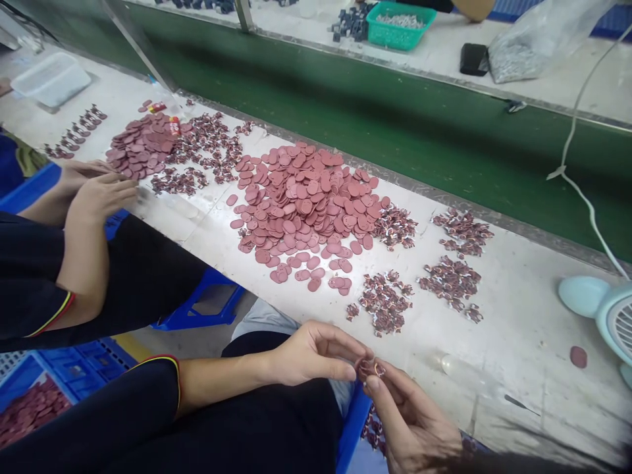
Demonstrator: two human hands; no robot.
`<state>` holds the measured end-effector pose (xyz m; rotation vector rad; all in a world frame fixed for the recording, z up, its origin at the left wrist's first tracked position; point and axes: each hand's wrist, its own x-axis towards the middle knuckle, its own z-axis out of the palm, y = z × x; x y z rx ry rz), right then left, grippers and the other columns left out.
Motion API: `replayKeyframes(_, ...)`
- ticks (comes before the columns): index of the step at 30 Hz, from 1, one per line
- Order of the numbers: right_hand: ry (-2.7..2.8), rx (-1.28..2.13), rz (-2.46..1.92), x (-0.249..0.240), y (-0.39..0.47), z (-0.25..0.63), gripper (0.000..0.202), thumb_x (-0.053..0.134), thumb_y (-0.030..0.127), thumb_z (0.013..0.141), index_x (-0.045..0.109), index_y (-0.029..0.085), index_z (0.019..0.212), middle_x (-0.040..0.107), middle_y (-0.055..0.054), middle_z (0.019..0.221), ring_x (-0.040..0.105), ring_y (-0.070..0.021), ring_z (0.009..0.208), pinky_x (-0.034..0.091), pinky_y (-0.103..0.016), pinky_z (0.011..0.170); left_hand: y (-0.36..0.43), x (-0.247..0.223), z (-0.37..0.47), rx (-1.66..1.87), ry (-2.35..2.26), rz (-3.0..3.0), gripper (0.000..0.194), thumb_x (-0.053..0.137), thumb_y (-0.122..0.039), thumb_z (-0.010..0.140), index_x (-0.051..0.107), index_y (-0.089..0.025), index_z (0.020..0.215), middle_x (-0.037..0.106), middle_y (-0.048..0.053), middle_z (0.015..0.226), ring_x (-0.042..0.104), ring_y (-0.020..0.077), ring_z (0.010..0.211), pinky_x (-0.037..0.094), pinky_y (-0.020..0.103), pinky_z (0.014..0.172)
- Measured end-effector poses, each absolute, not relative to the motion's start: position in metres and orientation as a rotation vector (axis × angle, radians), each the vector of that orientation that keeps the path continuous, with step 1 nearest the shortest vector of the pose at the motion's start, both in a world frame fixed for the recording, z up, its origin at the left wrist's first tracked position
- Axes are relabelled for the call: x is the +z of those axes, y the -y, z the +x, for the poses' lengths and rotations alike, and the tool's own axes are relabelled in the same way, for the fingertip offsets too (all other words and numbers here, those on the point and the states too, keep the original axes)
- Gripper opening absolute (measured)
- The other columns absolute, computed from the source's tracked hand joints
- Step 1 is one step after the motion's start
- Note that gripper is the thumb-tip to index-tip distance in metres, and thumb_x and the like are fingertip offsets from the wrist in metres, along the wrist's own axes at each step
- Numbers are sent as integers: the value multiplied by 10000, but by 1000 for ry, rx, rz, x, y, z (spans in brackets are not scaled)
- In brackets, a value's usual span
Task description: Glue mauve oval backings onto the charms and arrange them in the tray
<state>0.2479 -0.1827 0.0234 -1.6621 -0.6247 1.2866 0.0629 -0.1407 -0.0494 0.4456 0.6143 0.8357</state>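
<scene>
My left hand (320,355) pinches one side of a small dark reddish-brown part (364,367) between thumb and fingertips. On its other side, the thumb and fingers of my right hand (412,411) grip the same part, where a light orange ring shows. Fingertips cover much of it, so its full shape is hidden. Just beyond my hands lies a cluster of small brown parts with pale bits (385,303). Farther back, a large heap of flat reddish-brown oval pieces (306,197) is spread on the white table (518,296).
At the left a co-worker's hands (99,187) are near another oval heap (141,148). A light-blue fan (617,322), a single oval piece (578,357) and a clear bottle (459,367) are at the right. A green basket (395,39) stands on the shelf behind.
</scene>
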Motion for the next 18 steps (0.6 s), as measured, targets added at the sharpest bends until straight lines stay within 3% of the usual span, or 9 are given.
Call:
replayKeyframes(6, 531, 1311, -1740, 35, 178, 248, 463, 1200, 696, 632, 1031, 406, 952, 1029, -7, 945, 993, -219, 832, 785, -198, 862, 140, -48, 66, 835, -635, 446, 331, 1253, -318, 773, 1005, -248, 980, 1017, 169, 1245, 1002, 283, 1140, 769, 355, 1029)
replayKeyframes(10, 596, 1319, -1786, 34, 175, 253, 467, 1195, 677, 630, 1034, 404, 973, 1017, -6, 901, 967, -211, 773, 778, -199, 795, 138, -39, 66, 809, -702, 487, 343, 1264, -403, 741, 1018, -224, 899, 1017, 184, 1178, 997, 315, 1124, 765, 389, 1057)
replayKeyframes(16, 534, 1320, -1739, 35, 171, 248, 460, 1202, 689, 628, 1028, 386, 928, 1011, -20, 884, 986, -230, 848, 815, -248, 874, 139, -29, 69, 828, -794, 509, 382, 1259, -495, 739, 1021, -223, 863, 1014, 210, 1210, 991, 372, 1176, 766, 474, 1146)
replayKeyframes(18, 543, 1314, -1729, 32, 171, 249, 440, 1197, 685, 648, 1028, 386, 922, 1001, -18, 859, 957, -208, 779, 802, -230, 810, 140, -28, 71, 835, -803, 509, 377, 1255, -513, 739, 1024, -240, 860, 1015, 204, 1204, 992, 380, 1181, 770, 486, 1147)
